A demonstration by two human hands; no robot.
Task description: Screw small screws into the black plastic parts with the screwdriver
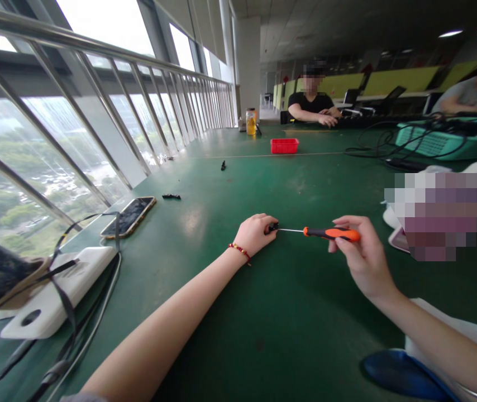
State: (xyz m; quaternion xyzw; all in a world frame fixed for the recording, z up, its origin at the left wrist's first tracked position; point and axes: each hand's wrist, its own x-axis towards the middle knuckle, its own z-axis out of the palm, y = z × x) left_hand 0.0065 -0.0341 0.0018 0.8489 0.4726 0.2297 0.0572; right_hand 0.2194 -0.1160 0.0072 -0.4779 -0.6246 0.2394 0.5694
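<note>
My left hand (257, 232) is closed around a small black part (272, 227), resting low over the green tabletop (222, 335); most of the part is hidden by the fingers. In my right hand (364, 254) is an orange and black screwdriver (331, 233), its handle gripped between thumb and fingers. The thin metal shaft points left, and its tip meets the black part. Farther off lie a small black piece (223, 166) and a longer black piece (171, 196).
At the left are a phone (129, 216), a white power strip (60, 293) and tangled cables. A red basket (284, 146) and a jar (251, 121) stand farther back. A turquoise basket (427, 142) is at the right. Two people sit across the table. Blue cloth-like material (401, 371) lies near my right forearm.
</note>
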